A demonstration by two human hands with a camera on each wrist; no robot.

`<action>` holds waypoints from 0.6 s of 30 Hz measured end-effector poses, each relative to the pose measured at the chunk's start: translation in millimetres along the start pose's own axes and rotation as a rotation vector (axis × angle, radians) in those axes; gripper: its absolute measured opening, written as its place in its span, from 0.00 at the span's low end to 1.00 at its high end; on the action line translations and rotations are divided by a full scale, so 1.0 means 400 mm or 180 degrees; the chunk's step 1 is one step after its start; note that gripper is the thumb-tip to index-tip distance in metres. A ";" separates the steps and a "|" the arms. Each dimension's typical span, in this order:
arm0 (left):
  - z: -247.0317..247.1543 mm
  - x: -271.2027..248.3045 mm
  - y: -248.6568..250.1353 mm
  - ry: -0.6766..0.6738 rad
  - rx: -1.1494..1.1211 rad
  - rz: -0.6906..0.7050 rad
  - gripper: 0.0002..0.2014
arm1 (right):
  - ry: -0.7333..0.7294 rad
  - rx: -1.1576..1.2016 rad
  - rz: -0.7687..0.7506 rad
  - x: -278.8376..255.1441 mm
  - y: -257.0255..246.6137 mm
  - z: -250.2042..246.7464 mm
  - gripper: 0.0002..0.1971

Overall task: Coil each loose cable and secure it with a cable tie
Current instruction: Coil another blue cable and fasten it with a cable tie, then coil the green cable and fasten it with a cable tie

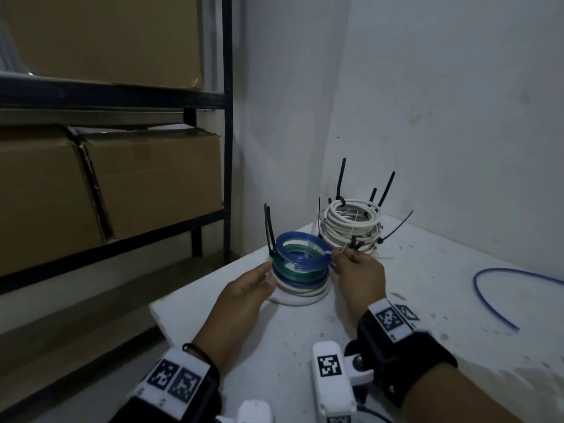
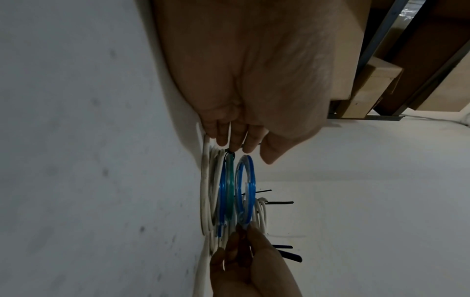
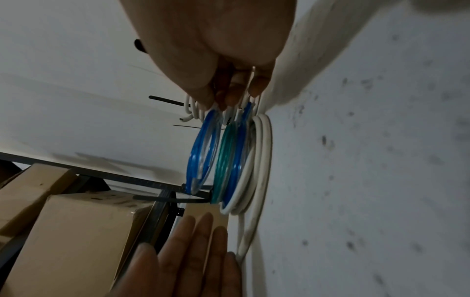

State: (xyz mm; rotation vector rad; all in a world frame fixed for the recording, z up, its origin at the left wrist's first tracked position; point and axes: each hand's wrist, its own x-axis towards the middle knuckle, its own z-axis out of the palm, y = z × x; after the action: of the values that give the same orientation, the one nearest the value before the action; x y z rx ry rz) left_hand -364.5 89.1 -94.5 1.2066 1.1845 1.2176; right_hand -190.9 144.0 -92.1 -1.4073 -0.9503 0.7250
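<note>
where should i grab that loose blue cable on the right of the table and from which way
Take the loose blue cable at its near free end, from above with the right hand. It lies flat in an open curve on the table, so a fingertip pinch at that end lets coiling begin.

left hand (image 2: 254, 90) extended from top, straight fingers (image 2: 236, 140) touching near edge of stacked coils (image 2: 229, 193): white, blue, green, blue. right hand (image 2: 249, 267) entering from bottom, fingertips (image 2: 244, 231) pinching far edge of outermost blue coil (image 2: 245, 186). black cable ties (image 2: 279, 202) projecting beyond, beside white cable loops (image 2: 262, 211). stack resting on white table (image 2: 89, 160).
</note>
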 end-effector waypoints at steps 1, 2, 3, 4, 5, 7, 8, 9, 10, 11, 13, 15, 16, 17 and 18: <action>0.000 0.002 -0.004 -0.0016 -0.0021 0.0003 0.15 | -0.0024 -0.0032 0.0000 0.004 0.001 -0.001 0.06; -0.001 0.002 -0.006 -0.0049 -0.0020 0.0019 0.15 | -0.0059 -0.0067 -0.0004 0.010 0.005 -0.002 0.07; 0.000 0.002 -0.006 -0.0064 0.0000 0.0032 0.14 | -0.0076 -0.0104 -0.0007 0.014 0.006 -0.003 0.07; 0.001 0.001 -0.006 -0.0072 0.0029 0.0039 0.14 | -0.0094 -0.0133 -0.0012 0.019 0.008 -0.005 0.07; 0.001 0.000 -0.006 -0.0066 0.0059 0.0037 0.13 | -0.0132 -0.0206 -0.0049 0.021 0.008 -0.007 0.06; 0.002 -0.002 -0.003 -0.0059 0.0088 0.0055 0.14 | -0.0257 -0.0472 -0.0169 0.024 0.009 -0.013 0.09; 0.003 -0.003 -0.002 -0.0064 0.0089 0.0079 0.14 | -0.0308 -0.0595 -0.0203 0.024 0.009 -0.016 0.11; 0.003 -0.004 0.000 -0.0052 0.0081 0.0083 0.14 | -0.0363 -0.0685 -0.0196 0.024 0.007 -0.020 0.11; 0.003 -0.002 -0.002 -0.0015 0.0083 0.0072 0.13 | -0.0422 -0.0704 -0.0182 0.022 0.002 -0.025 0.11; 0.002 -0.003 -0.001 0.0021 0.0096 0.0060 0.13 | -0.0478 -0.0686 -0.0178 0.018 -0.003 -0.032 0.10; 0.001 -0.004 0.002 0.0079 0.0088 0.0050 0.13 | -0.0516 -0.0637 -0.0227 0.006 -0.018 -0.053 0.07; -0.001 -0.004 0.001 0.0145 0.0098 0.0040 0.15 | -0.0568 -0.0663 -0.0231 -0.011 -0.034 -0.086 0.06; -0.003 -0.004 -0.002 0.0188 0.0115 0.0041 0.16 | -0.0632 -0.0717 -0.0182 -0.022 -0.042 -0.107 0.06; -0.006 -0.005 -0.002 0.0225 0.0103 0.0044 0.16 | -0.0733 -0.0800 -0.0108 -0.036 -0.052 -0.133 0.07; -0.010 -0.006 -0.003 0.0247 0.0075 0.0046 0.15 | -0.0872 -0.0927 -0.0027 -0.054 -0.064 -0.164 0.07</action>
State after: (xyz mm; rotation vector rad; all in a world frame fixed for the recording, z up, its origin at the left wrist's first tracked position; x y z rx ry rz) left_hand -368.6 86.7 -95.7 1.1966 1.2522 1.2743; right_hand -146.8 92.3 -64.3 -1.5800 -1.3167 0.8110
